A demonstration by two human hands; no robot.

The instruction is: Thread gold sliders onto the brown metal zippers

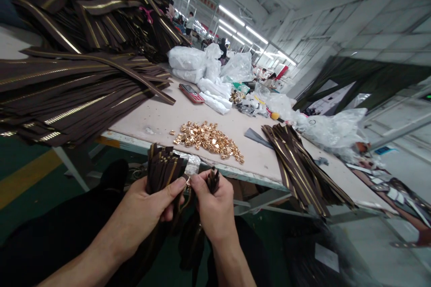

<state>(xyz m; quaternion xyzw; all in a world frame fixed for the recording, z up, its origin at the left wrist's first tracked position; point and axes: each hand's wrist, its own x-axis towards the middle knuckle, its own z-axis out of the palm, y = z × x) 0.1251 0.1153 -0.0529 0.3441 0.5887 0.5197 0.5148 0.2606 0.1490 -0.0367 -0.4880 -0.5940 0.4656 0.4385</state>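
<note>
My left hand (148, 206) is closed round a thick bundle of dark brown zipper tapes (163, 166) with gold teeth. In my right hand (215, 202) a thinner bunch of the same tapes (213, 180) is gripped, its lower lengths hanging beneath. Both thumbs and forefingers meet at a small gold piece (188, 181), which looks like a zipper slider; fingers partly cover it. Just beyond the hands, a loose pile of gold sliders (208, 139) lies on the table (151, 121) near its front edge.
Large heaps of brown zipper tapes (67, 85) cover the table's left side. Another bundle of tapes (299, 170) hangs over the edge at right. Behind are a red phone (191, 93) and clear plastic bags (208, 65). People work in the distance.
</note>
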